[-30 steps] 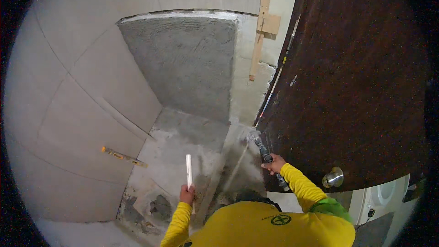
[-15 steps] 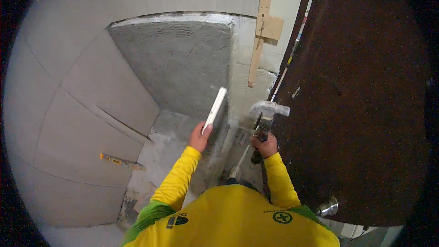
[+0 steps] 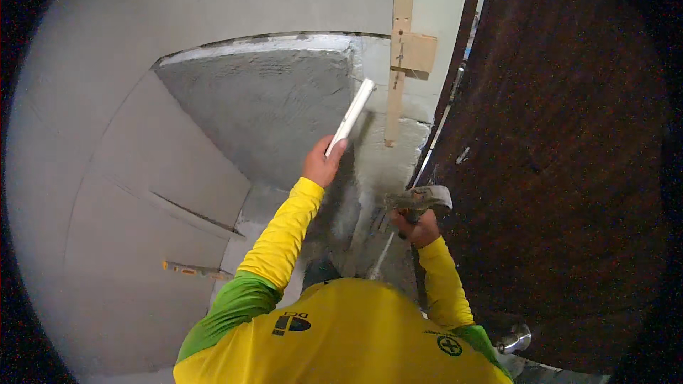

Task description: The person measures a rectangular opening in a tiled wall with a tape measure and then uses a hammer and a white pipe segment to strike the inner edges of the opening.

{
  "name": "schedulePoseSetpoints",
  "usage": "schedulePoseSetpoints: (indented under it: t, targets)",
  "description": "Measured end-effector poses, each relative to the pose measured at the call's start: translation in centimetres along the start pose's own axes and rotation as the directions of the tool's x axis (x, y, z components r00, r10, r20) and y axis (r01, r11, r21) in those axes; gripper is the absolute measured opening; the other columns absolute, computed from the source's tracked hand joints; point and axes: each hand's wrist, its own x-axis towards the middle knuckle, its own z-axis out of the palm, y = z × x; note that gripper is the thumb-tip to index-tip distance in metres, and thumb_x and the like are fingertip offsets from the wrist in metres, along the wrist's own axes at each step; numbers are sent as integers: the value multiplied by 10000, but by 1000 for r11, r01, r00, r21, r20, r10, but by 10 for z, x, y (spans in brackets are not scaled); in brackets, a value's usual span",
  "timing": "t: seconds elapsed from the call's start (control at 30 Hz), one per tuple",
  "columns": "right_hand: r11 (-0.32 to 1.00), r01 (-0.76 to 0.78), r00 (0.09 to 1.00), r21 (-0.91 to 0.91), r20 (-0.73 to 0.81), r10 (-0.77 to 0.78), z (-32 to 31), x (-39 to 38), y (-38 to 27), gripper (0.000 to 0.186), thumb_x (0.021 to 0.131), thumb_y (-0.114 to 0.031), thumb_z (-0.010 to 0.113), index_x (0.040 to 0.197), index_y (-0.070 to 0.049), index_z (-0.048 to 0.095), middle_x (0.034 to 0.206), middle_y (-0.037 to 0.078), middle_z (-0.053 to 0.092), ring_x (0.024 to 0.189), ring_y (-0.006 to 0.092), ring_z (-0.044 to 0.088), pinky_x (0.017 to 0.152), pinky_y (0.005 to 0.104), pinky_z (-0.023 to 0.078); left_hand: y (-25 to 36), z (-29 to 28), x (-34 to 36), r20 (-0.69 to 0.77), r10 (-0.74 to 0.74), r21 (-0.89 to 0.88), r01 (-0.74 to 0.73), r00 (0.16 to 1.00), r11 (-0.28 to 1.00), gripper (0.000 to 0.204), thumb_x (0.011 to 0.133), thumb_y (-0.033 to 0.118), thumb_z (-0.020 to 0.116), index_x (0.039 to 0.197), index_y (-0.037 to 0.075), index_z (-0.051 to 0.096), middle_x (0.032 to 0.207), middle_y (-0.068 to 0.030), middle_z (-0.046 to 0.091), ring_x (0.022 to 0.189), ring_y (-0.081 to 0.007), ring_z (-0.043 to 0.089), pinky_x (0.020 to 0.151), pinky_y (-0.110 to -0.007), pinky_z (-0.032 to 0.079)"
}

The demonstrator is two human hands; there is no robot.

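My left hand (image 3: 321, 162) is closed round the lower end of a straight white strip (image 3: 353, 115), whose kind I cannot make out. The strip slants up to the right, its far end in front of the wall corner beside the wooden batten (image 3: 393, 110). Lower and to the right, my right hand (image 3: 421, 229) grips a claw hammer (image 3: 418, 200) by the handle, close under its head. The head lies roughly level, and most of the handle is hidden behind it and the hand.
A rough grey plastered panel (image 3: 263, 110) fills the middle, bordered by a pale edge. A wooden block (image 3: 415, 55) is fixed across the batten. On the right stands a dark brown door (image 3: 562, 163) with a metal knob (image 3: 516, 338). A yellow-ended spirit level (image 3: 192, 269) is at lower left.
My left hand has lifted the white strip up and to the right, toward the batten. The hammer has come lower in the view and its head has turned in my right hand.
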Motion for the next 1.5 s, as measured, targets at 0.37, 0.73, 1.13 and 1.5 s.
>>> schedulePoseSetpoints:
  t: [0.37, 0.73, 1.13, 1.5]
  targets:
    - [999, -36, 963, 21, -266, 40, 57, 36, 42, 209, 765, -234, 653, 836, -65, 553, 763, 65, 568, 698, 215, 557, 651, 331, 459, -13, -29, 59, -18, 53, 43, -52, 998, 998, 442, 849, 435, 556, 1048, 41, 594, 857, -129, 632, 786, -206, 596, 725, -318, 457]
    - [985, -119, 931, -127, -359, 66, 85, 129, -30, 192, 817, -190, 619, 725, -55, 517, 624, 30, 512, 543, 139, 472, 505, 286, 354, -39, -54, 94, 157, 42, 51, -51, 987, 997, 408, 846, 420, 563, 1030, 59, 605, 776, -110, 629, 723, -198, 600, 675, -316, 463]
    - [960, -276, 906, -42, -343, 246, 114, 183, -1, 231, 727, -209, 640, 854, -34, 561, 748, 174, 598, 712, 331, 605, 617, 369, 468, -68, -62, 117, 257, 98, 149, -140, 961, 979, 473, 884, 491, 433, 982, 43, 549, 769, -171, 595, 705, -323, 579, 661, -397, 443]
    - [904, -427, 883, -38, -234, 407, 112, 180, 2, 365, 732, -239, 634, 1016, -15, 581, 877, 174, 642, 778, 315, 621, 708, 360, 487, -75, -58, 123, 225, 185, 119, -216, 957, 969, 332, 893, 376, 476, 932, 55, 551, 741, -197, 590, 712, -405, 575, 609, -417, 444]
